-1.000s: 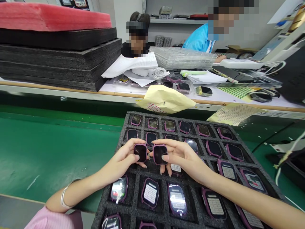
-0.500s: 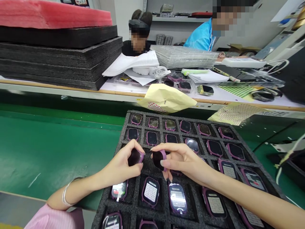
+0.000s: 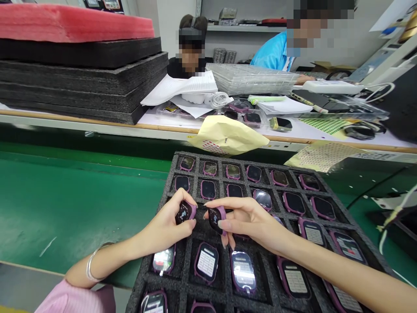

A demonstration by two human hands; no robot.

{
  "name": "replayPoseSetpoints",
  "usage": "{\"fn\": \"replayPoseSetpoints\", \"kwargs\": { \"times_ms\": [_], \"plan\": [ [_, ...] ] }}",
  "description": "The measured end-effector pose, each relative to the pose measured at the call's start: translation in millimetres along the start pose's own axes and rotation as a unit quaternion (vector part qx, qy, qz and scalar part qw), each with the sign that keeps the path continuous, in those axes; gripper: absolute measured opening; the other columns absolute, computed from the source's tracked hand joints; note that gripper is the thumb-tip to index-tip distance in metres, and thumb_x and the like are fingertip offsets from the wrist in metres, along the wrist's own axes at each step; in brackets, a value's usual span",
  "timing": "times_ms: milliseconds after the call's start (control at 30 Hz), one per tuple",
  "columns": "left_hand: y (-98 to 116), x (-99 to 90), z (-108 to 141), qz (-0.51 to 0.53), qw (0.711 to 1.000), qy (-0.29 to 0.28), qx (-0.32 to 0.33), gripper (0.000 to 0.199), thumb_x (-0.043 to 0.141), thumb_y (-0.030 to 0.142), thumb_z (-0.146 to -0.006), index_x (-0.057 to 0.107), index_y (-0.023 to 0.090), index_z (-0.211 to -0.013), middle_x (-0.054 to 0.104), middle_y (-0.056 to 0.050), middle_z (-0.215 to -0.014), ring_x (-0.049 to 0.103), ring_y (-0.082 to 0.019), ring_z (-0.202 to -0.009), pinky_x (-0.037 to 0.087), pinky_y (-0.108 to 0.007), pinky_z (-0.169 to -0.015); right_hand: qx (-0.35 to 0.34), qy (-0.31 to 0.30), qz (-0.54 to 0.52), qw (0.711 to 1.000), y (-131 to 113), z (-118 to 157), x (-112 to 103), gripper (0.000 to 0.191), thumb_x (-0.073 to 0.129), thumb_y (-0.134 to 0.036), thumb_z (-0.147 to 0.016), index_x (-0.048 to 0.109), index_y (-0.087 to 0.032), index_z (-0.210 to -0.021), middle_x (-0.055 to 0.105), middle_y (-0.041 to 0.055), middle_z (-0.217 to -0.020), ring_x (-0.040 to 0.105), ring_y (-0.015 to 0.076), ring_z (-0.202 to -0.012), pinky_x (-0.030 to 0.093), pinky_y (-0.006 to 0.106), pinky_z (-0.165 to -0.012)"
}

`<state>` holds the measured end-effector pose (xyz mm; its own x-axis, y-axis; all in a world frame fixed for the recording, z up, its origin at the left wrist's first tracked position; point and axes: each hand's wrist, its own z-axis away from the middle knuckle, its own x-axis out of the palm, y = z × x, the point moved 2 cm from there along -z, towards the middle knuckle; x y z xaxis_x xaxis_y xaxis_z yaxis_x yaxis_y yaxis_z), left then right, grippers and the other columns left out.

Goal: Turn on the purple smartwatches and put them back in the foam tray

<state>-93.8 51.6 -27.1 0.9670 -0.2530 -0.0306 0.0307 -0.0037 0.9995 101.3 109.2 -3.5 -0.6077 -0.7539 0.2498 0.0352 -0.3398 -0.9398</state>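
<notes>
My left hand (image 3: 172,221) pinches a purple smartwatch body (image 3: 184,212) between thumb and forefinger, its screen lit with a pale graphic. A second purple smartwatch (image 3: 215,217) is gripped in my right hand (image 3: 247,217), also with a lit screen. Both are tilted and held close together, just above the dark foam tray (image 3: 187,261). In the tray's compartments lie several more purple watches; those at the back have dark screens, while nearer ones, such as this watch (image 3: 206,262), show a white grid. My right hand and forearm hide some compartments.
Black foam trays (image 3: 65,82) topped by a pink foam sheet (image 3: 74,24) are stacked on the shelf at left. Papers (image 3: 182,87), clear plastic trays (image 3: 250,77) and a yellow bag (image 3: 228,132) line the shelf edge. Two people (image 3: 270,52) sit beyond.
The screens of both held watches were dark and now show a pale graphic. My hands have stayed almost in the same place.
</notes>
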Motion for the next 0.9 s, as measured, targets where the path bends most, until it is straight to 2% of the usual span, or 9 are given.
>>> {"fn": "replayPoseSetpoints", "kwargs": {
  "times_ms": [67,267,367,500,700,833,900],
  "plan": [
    [-0.6,-0.1,0.5,0.0,1.0,-0.006,0.0,0.02,0.051,0.006,-0.08,0.042,0.021,-0.09,0.043,0.005,-0.075,0.04,-0.009,-0.06,0.034,-0.022,-0.058,0.009,-0.002,0.01,1.0,-0.4,0.8,-0.5,0.042,0.073,-0.025,-0.084,0.062,-0.012,-0.122,0.068,0.0022,-0.064,0.066,0.0142,-0.054,0.054,0.022,-0.053],
    [-1.7,0.4,0.1,0.035,0.999,-0.004,-0.001,0.018,0.053,0.013,-0.085,0.042,0.022,-0.096,0.041,0.005,-0.077,0.04,-0.007,-0.053,0.03,-0.021,-0.049,-0.01,0.015,-0.018,1.0,-2.1,1.1,4.2,0.044,0.076,-0.024,-0.08,0.063,-0.015,-0.121,0.068,0.0039,-0.083,0.068,0.0142,-0.059,0.054,0.021,-0.049],
    [0.0,-0.5,-0.7,0.025,1.0,0.005,0.006,0.018,0.053,0.01,-0.083,0.042,0.021,-0.092,0.042,0.005,-0.077,0.04,-0.007,-0.054,0.031,-0.021,-0.051,-0.004,0.016,-0.006,1.0,-0.8,1.4,3.4,0.044,0.075,-0.025,-0.081,0.063,-0.013,-0.122,0.068,0.0028,-0.073,0.066,0.0141,-0.055,0.054,0.022,-0.049],
    [1.1,-0.2,-0.7,0.01,1.0,-0.013,0.005,0.018,0.052,0.007,-0.08,0.042,0.021,-0.088,0.042,0.006,-0.073,0.039,-0.008,-0.057,0.034,-0.022,-0.055,0.003,0.011,0.013,1.0,-0.2,2.8,0.7,0.043,0.072,-0.026,-0.084,0.062,-0.012,-0.123,0.068,0.0026,-0.064,0.066,0.0143,-0.053,0.055,0.024,-0.054],
    [0.8,0.3,-1.3,0.06,0.998,-0.01,-0.018,0.017,0.055,0.017,-0.084,0.043,0.021,-0.093,0.042,0.006,-0.076,0.039,-0.007,-0.052,0.031,-0.021,-0.049,-0.011,0.02,-0.015,1.0,-1.1,1.7,0.7,0.045,0.076,-0.026,-0.08,0.063,-0.016,-0.122,0.07,0.0069,-0.089,0.067,0.0142,-0.057,0.055,0.023,-0.051],
    [2.4,-0.2,-0.9,0.024,1.0,-0.006,0.002,0.017,0.055,0.011,-0.081,0.043,0.021,-0.089,0.043,0.006,-0.073,0.04,-0.008,-0.055,0.033,-0.022,-0.053,0.0,0.009,0.003,1.0,-0.1,1.3,-0.4,0.044,0.072,-0.026,-0.084,0.061,-0.012,-0.124,0.069,0.0029,-0.064,0.067,0.0149,-0.053,0.056,0.024,-0.054],
    [3.1,0.3,-0.7,0.025,1.0,-0.007,0.007,0.018,0.054,0.01,-0.081,0.043,0.021,-0.089,0.042,0.005,-0.074,0.039,-0.007,-0.056,0.033,-0.021,-0.053,-0.005,0.007,0.003,1.0,-0.9,1.8,-1.1,0.044,0.072,-0.027,-0.084,0.061,-0.012,-0.124,0.069,0.0027,-0.063,0.067,0.0158,-0.053,0.056,0.025,-0.054]
  ]
}}
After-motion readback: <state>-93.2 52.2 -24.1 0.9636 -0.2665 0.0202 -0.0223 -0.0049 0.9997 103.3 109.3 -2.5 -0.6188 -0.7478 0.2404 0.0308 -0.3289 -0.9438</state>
